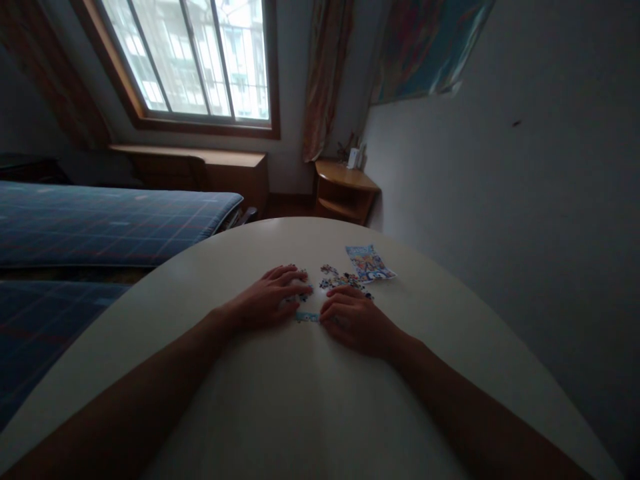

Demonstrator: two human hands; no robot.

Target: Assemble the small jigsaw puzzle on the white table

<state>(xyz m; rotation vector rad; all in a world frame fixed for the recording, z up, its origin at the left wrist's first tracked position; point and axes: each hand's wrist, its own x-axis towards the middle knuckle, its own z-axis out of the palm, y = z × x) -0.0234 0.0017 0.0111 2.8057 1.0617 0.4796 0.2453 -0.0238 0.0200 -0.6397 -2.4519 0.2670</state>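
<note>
On the pale round table, a short strip of joined blue jigsaw pieces lies between my two hands. My left hand is palm down with fingers apart, over a small group of loose jigsaw pieces; its thumb is by the strip's left end. My right hand has bent fingers, with thumb and forefinger close together at the strip's right end, on a piece mostly hidden by the fingertips. Just beyond that hand is a pile of mixed-colour jigsaw pieces.
A colourful printed sheet or packet lies behind the pile. The table has a curved edge. Bare mattresses in blue plaid are at the left, a wooden corner shelf beyond the table, and a wall along the right.
</note>
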